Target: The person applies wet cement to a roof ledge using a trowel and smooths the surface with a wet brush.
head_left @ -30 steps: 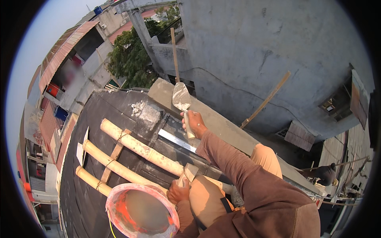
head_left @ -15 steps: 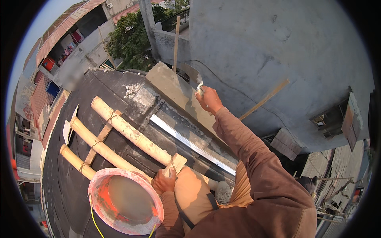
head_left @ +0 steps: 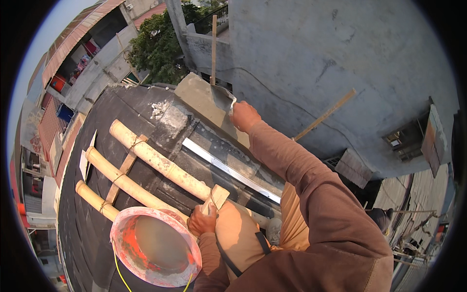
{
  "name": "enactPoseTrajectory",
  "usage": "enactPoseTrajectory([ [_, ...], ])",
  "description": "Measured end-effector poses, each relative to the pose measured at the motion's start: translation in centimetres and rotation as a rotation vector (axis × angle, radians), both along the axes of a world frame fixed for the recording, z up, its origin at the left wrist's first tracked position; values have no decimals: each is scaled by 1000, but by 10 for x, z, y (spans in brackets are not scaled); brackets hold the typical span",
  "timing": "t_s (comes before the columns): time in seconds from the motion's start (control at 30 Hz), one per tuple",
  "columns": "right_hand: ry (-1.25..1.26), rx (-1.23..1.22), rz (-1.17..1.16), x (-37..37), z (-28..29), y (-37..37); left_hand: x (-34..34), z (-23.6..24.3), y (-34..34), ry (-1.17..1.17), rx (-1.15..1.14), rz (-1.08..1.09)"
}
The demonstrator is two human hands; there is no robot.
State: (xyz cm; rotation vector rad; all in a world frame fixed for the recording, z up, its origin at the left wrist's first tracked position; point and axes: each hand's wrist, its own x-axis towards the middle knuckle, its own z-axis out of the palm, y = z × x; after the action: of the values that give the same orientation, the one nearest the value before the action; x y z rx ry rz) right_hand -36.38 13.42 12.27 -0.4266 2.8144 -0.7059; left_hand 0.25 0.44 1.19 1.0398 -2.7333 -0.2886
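My right hand [head_left: 244, 117] is closed round the handle of a trowel [head_left: 222, 99]. The trowel's metal blade is at the outer side of a grey mortar-coated ledge [head_left: 194, 92], near an upright wooden stick [head_left: 214, 46]; whether it touches the mortar I cannot tell. Beside my knee, my left hand [head_left: 202, 220] grips the end of a wooden crosspiece [head_left: 219, 195] tied to the bamboo poles [head_left: 160, 163]. A reddish bucket [head_left: 119, 238] crusted with mortar, holding murky grey liquid, stands just left of that hand.
The bamboo frame lies on a sloping dark roof [head_left: 92, 233]. Between frame and ledge runs a pale metal straightedge [head_left: 231, 170]. A tall grey wall [head_left: 316, 58] rises beyond the ledge, with a slanted wooden stick [head_left: 326, 114] before it. Rubble [head_left: 160, 109] lies near the ledge.
My right hand and the trowel have moved slightly left and nearer, with the blade turned lower against the ledge's far side. My left hand keeps its grip on the crosspiece.
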Motion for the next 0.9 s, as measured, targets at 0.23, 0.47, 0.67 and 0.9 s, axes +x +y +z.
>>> enactPoseTrajectory([
  [0.23, -88, 100, -35, 62, -20, 104, -3, 1, 3, -49, 4, -5],
  [0.47, -44, 160, -144, 127, -41, 233, -2, 5, 3, -59, -51, -16],
  [0.67, -576, -912, -672, 190, -89, 303, -9, 5, 18, -91, -5, -39],
  [0.9, -788, -1132, -456, 212, -142, 228, 1, -13, -10, -171, 94, -86],
])
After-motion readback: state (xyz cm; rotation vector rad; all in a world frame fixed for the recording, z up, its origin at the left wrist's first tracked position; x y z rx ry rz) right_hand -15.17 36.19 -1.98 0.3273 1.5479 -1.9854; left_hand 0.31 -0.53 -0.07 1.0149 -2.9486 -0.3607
